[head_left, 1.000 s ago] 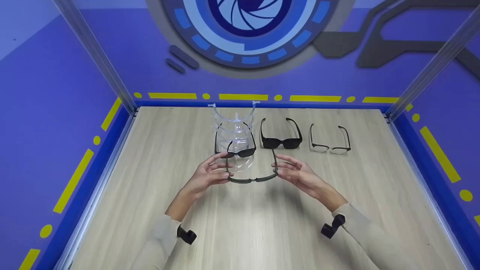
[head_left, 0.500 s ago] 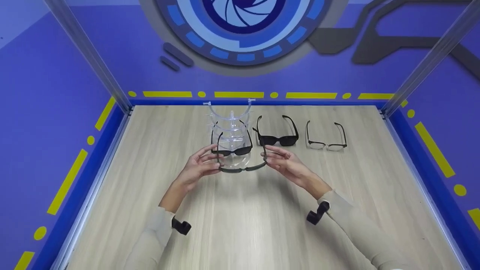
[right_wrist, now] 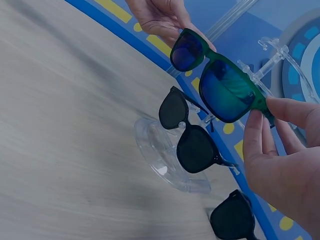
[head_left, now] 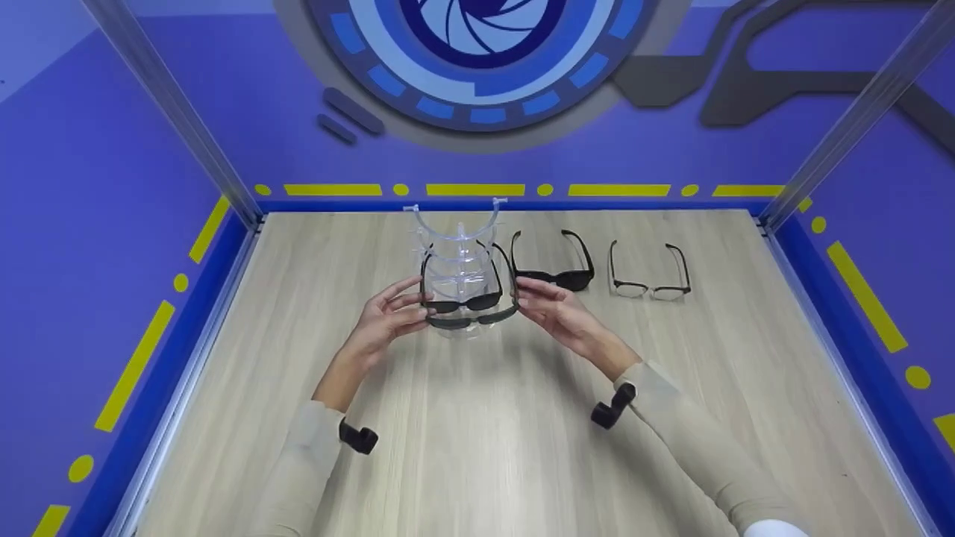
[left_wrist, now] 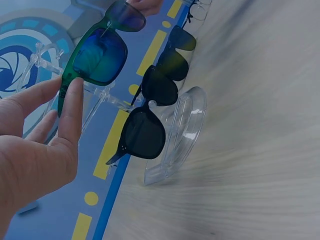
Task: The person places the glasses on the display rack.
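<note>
In the head view my left hand (head_left: 377, 328) and right hand (head_left: 563, 321) hold a pair of green-framed sunglasses (head_left: 451, 324) by its two sides. Its blue-green mirrored lenses (right_wrist: 227, 90) face the wearer. Thumb and fingers pinch the frame near each hinge, as both wrist views show. The sunglasses are at the front of a clear display stand (head_left: 453, 238), with their temples reaching back along its sides. Black sunglasses (left_wrist: 145, 132) sit lower on that stand, below the green pair. The stand's round clear base (left_wrist: 192, 115) rests on the table.
Right of the stand lie black sunglasses (head_left: 574, 280), partly hidden by my right fingers. Farther right are dark-rimmed clear eyeglasses (head_left: 668, 293). A blue wall (head_left: 634, 156) closes off the back of the wooden table (head_left: 477, 447), and metal posts stand at its back corners.
Both hands have carried the green sunglasses forward and slightly left, from in front of the stand up to it. The temples now run alongside the stand. The other glasses stay where they were.
</note>
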Available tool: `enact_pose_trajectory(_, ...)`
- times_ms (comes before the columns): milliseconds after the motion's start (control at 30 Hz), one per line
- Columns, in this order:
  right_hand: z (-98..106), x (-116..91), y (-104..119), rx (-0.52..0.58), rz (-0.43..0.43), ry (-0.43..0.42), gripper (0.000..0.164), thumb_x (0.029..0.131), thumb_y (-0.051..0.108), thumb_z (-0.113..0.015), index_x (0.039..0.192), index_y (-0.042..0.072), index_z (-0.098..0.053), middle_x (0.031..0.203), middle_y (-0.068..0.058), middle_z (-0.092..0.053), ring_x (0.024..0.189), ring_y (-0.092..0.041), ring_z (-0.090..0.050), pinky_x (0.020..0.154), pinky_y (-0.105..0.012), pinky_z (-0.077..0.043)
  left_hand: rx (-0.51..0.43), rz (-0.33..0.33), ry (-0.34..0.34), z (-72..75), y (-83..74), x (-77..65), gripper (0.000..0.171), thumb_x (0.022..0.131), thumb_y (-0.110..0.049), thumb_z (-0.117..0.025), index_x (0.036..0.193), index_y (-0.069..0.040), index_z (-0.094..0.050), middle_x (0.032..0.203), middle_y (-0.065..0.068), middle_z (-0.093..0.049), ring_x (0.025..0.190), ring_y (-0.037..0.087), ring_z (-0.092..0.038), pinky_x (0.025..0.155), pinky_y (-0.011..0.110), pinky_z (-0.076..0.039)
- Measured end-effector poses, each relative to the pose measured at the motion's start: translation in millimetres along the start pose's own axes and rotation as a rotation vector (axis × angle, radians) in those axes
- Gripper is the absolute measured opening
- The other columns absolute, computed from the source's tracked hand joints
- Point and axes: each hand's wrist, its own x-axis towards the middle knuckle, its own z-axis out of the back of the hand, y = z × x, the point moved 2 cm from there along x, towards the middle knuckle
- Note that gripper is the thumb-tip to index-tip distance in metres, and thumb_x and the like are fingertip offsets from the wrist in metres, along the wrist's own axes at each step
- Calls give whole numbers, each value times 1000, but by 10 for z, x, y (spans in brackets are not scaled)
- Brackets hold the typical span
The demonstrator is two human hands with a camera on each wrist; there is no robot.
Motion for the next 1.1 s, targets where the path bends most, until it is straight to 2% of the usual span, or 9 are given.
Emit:
enact_pose_trajectory(100,-29,47,16,14,2,-23,39,93,-15,-59,129,1,-64,111,-8,-76,103,-15,-72,98,-25,-58,-18,2,-15,20,-8,45,65,91,7,-70,151,-8,-48,136,21,-64,105,20,-74,87,29,-63)
enact_pose_trajectory(200,-70,110,20,30,2,-44,37,93,-15,-58,127,1,-65,107,-7,-76,100,-14,-72,96,-25,-58,-30,4,-36,64,-20,88,63,92,8,-69,150,-7,-49,130,16,-69,101,16,-74,85,29,-64)
enact_pose_trajectory(300,-92,168,22,34,3,-55,42,94,-16,-57,134,-3,-60,106,-5,-76,99,-13,-72,95,-25,-59,-22,6,-55,106,-22,128,61,93,7,-68,149,-7,-50,123,8,-72,104,18,-73,87,29,-63)
enact_pose_trajectory(367,-106,200,27,31,4,-57,46,94,-16,-57,139,-6,-54,108,-6,-76,99,-12,-72,94,-24,-59,-18,1,-64,133,-22,155,59,93,6,-68,149,-6,-50,124,8,-72,106,17,-73,88,29,-63)
enact_pose_trajectory(600,-132,296,48,-7,0,-61,53,94,-14,-58,145,-5,-49,107,-2,-76,101,-13,-71,92,-25,-59,-36,-3,-93,175,-51,261,58,95,6,-66,149,-2,-49,132,15,-69,105,16,-73,88,28,-63)
enact_pose_trajectory(733,-145,338,55,-9,-2,-83,56,94,-14,-59,148,-6,-47,113,-4,-75,102,-13,-70,93,-24,-59,-52,-3,-107,190,-63,307,56,95,8,-64,148,0,-49,140,21,-62,101,14,-74,88,28,-63)
enact_pose_trajectory(833,-159,387,54,-8,5,-83,57,94,-14,-58,149,-6,-45,112,-3,-75,101,-11,-70,93,-24,-58,-69,-9,-124,198,-74,350,54,95,9,-63,146,1,-51,140,23,-62,97,12,-75,85,27,-63)
enact_pose_trajectory(1100,-147,502,59,-12,49,-92,53,97,-14,-54,148,-7,-45,110,-2,-75,99,-9,-70,92,-22,-56,-135,-17,-151,196,-78,487,52,94,10,-64,144,2,-52,112,4,-77,93,12,-76,84,25,-63)
